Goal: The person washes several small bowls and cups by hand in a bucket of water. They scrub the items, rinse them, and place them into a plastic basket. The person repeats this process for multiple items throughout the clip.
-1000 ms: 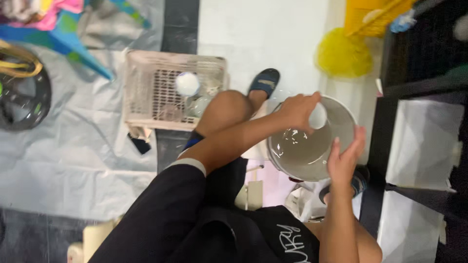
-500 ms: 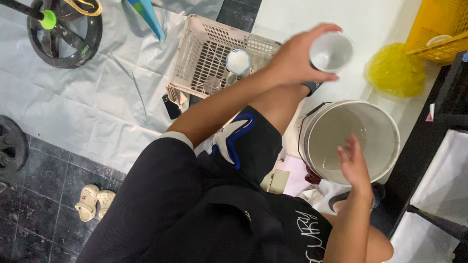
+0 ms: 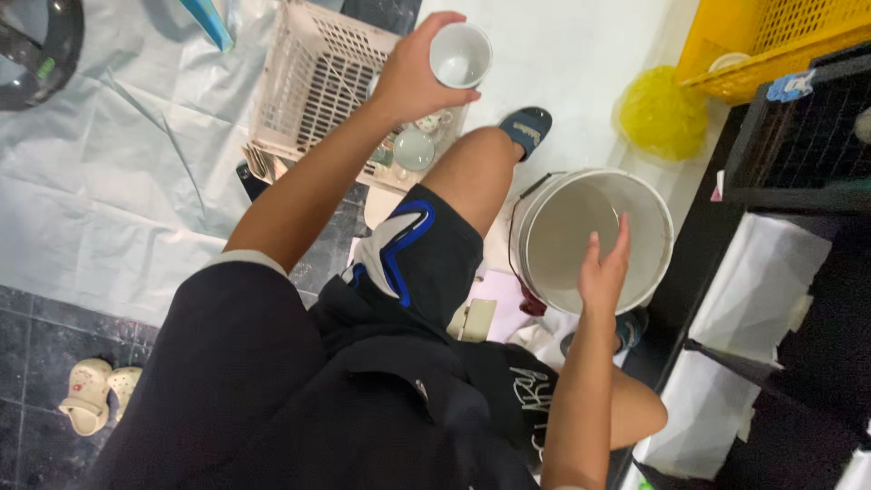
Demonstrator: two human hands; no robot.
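While your left hand (image 3: pixel 413 77) grips the cup (image 3: pixel 460 55) over the crate (image 3: pixel 308 86) at top, your right hand (image 3: pixel 603 268), fingers loosely spread, rests on the bucket (image 3: pixel 653 218) rim; looks like the cup needs lowering in gently next.

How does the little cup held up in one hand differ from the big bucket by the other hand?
The white cup is small enough for the left hand to grip and hold above the pale basket; the grey-white bucket is far larger and stands on the floor. The cup is gripped whole, while the right hand only rests over the bucket's rim. Both are round, pale and open-topped.
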